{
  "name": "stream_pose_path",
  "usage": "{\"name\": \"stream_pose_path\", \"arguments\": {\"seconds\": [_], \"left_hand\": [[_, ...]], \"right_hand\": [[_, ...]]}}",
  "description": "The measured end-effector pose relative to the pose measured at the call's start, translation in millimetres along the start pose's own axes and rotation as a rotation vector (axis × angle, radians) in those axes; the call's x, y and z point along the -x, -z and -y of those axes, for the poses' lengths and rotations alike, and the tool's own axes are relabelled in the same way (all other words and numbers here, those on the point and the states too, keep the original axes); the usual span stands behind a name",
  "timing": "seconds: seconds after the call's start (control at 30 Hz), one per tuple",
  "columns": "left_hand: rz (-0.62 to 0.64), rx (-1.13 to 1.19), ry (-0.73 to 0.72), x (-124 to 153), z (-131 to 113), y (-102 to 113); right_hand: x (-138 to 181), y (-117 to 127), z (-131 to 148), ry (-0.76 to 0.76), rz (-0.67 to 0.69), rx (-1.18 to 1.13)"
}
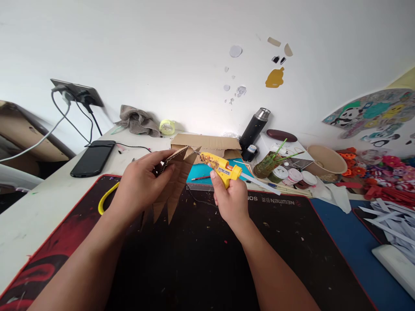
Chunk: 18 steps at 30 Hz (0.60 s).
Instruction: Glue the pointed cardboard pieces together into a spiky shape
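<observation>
My left hand [142,183] is closed on a piece of brown cardboard [173,183] with jagged, pointed edges, held up above the dark mat. Thumb and fingers pinch it at its left side. In my right hand [231,201] is a yellow hot glue gun [220,166], gripped by its handle, with a white glue stick [256,180] poking out of its back end. The gun's nozzle points left and sits close to the upper right tip of the cardboard; I cannot tell whether they touch. Behind my left wrist shows a yellow loop-shaped handle [106,198], partly hidden.
A black mouse mat [194,259] covers the front of the table. Left of it lies a phone [94,159] on a cable. At the back are a towel [139,121], tape roll [167,127], cardboard box [207,141] and black thermos [254,128]. Paint jars [295,176] stand right.
</observation>
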State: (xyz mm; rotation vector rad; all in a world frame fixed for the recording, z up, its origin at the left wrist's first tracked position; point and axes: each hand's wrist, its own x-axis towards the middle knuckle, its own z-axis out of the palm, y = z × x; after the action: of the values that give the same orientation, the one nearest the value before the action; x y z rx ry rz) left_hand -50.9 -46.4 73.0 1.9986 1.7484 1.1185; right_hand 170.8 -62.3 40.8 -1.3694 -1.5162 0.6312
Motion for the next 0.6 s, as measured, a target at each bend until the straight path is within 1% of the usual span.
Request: {"name": "stream_pose_path", "arguments": {"seconds": [0.6], "left_hand": [[-0.002,-0.024,0.002,0.4,1.5,0.1]], "right_hand": [[-1.7,1.9,-0.3,-0.007,-0.016,0.005]]}}
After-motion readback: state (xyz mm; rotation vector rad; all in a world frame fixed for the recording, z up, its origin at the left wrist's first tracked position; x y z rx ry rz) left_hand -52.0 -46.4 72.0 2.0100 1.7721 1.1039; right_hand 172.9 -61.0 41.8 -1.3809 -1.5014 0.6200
